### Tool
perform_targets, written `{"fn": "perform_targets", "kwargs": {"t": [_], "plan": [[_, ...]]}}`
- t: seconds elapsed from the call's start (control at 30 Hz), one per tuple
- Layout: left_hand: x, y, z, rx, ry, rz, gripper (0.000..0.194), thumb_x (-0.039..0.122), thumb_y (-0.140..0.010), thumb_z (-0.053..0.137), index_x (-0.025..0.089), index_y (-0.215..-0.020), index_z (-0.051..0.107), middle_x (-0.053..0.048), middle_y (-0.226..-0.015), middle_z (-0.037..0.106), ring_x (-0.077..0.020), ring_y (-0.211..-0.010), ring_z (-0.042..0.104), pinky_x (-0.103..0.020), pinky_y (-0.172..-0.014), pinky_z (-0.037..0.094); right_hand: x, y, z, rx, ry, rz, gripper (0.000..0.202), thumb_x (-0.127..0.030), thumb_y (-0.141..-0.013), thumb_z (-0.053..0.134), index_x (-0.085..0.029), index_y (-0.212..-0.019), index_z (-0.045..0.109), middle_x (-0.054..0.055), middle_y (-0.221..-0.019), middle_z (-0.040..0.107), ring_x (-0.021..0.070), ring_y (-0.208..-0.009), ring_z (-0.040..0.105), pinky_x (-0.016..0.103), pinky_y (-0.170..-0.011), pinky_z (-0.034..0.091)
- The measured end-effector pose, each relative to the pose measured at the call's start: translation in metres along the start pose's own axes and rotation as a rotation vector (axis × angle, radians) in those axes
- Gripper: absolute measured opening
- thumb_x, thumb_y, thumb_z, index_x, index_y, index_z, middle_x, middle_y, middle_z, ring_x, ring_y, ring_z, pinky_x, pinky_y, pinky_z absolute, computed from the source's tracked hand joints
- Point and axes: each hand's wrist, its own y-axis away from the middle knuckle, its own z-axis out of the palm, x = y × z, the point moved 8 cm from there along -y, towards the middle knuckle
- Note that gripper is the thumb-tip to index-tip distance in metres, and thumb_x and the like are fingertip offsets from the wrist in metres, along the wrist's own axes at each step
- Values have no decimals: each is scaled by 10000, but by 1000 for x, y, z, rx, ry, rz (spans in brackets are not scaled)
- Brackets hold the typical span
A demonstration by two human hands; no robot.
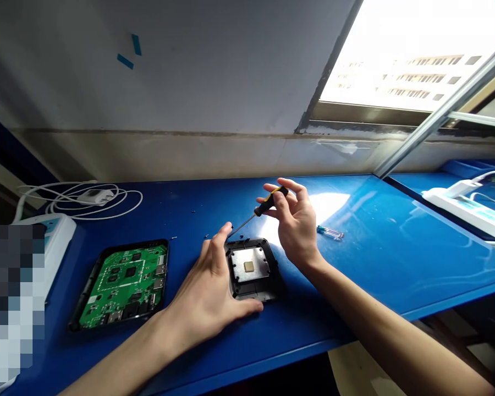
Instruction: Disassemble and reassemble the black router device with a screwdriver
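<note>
My right hand (295,225) grips a black and yellow screwdriver (267,203), its shaft slanting down to the left, with the tip near my left index finger. My left hand (210,286) spans the left side of a black plastic cover (259,290), thumb at its front edge and index finger at its back left corner. Inside the cover lies a silver metal plate (260,263) with a small beige square in its middle. Whether a screw is at the screwdriver's tip is too small to tell. Left of my hand, a green circuit board (124,280) sits in a black housing (86,297).
Small screws (174,238) lie on the blue table (379,247) behind the cover. A clear-handled tool (330,233) rests beyond my right wrist. White cable (134,204) coils at back left; power strips (462,212) stand at both sides. A wall and window are behind.
</note>
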Motion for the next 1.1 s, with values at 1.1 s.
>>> {"fn": "perform_targets", "kwargs": {"t": [1.1], "plan": [[-1,4,-3,-149,-116,-47,1053,527,-714,852,246,-1562,295,-140,-1520,443,-382,-1478,359,-604,-1212,384,-27,-13,-47,231,49,-130,297,-403,-949,647,-241,-1167,528,8,-955,710,112,-620,690,257,-567,609]]}}
